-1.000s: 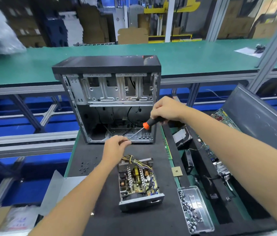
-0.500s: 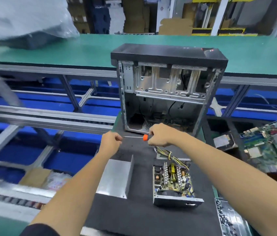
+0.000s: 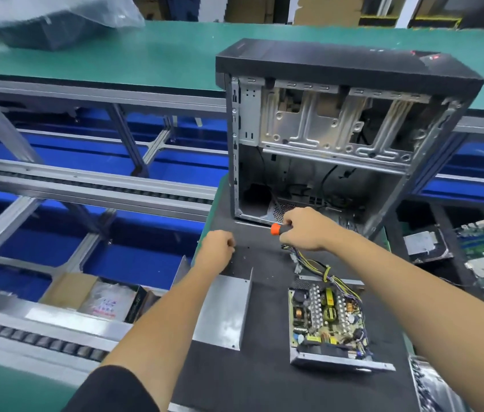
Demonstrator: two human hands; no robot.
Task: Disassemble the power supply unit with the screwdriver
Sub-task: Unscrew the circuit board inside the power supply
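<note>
Gripping screwdriver (image 3: 276, 228) in right hand (image 3: 306, 228), left hand (image 3: 215, 248) fisted, computer case (image 3: 339, 138) behind, cover (image 3: 223, 310) beside.

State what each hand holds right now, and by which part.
The right hand grips the screwdriver by its black handle, just behind the orange collar. The left hand is curled into a fist; whether it pinches anything cannot be told.

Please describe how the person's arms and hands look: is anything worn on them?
Both forearms are bare. The left hand and right hand wear no gloves, and no watch or ring shows. A black sleeve covers the left upper arm at the bottom edge. The right sleeve is out of view.
</note>
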